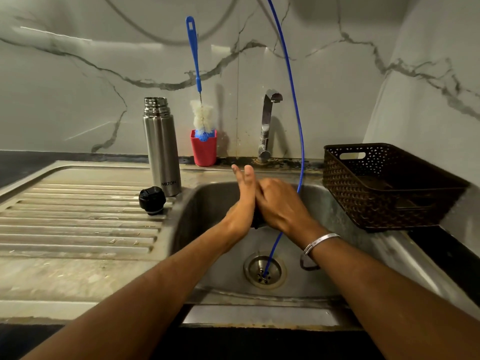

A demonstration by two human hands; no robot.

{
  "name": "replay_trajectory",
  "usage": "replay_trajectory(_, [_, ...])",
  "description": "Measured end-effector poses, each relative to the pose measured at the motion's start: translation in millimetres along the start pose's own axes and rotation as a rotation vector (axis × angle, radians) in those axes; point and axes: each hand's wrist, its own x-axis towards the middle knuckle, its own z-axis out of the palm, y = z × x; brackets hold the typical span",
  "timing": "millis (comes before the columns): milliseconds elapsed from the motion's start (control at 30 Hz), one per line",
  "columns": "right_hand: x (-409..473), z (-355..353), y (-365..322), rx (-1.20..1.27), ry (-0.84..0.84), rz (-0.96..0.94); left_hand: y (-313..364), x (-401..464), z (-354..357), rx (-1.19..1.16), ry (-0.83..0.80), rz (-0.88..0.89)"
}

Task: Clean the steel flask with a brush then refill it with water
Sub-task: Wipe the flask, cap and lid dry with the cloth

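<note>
Your left hand (pixel 240 203) is flat and your right hand (pixel 279 203) curls on a small dark thing (pixel 257 222), so rub gently over the sink (pixel 207 203).

A dark brown perforated plastic basket (pixel 384 185) sits tilted at the right of the sink (pixel 207 198), one end propped toward the marble-patterned wall (pixel 78 74). A thin blue hose (pixel 294 100) hangs down from above and runs into the sink's drain strainer (pixel 264 271). A chrome tap (pixel 267 123) rises behind the basin. To the left lies the ribbed steel draining board (pixel 78 216), wet in places, with dark bench (pixel 15 165) beyond it.
</note>
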Motion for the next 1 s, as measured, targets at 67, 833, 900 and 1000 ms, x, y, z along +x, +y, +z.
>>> replay_trajectory(67, [-1, 4, -5, -0.120, 0.092, -0.150, 9, -4, -1, -0.094, 0.072, 0.004])
replay_trajectory(833, [8, 8, -7, 0.294, 0.549, -0.290, 14, 20, -16, -0.603, 0.325, 0.027])
replay_trajectory(900, [12, 11, -15, 0.709, 0.518, 0.038, 12, 21, -15, -0.573, 0.336, 0.026])
replay_trajectory(1000, [17, 6, -15, 1.114, 0.273, 0.524, 8, 24, -19, -0.506, 0.336, 0.040])
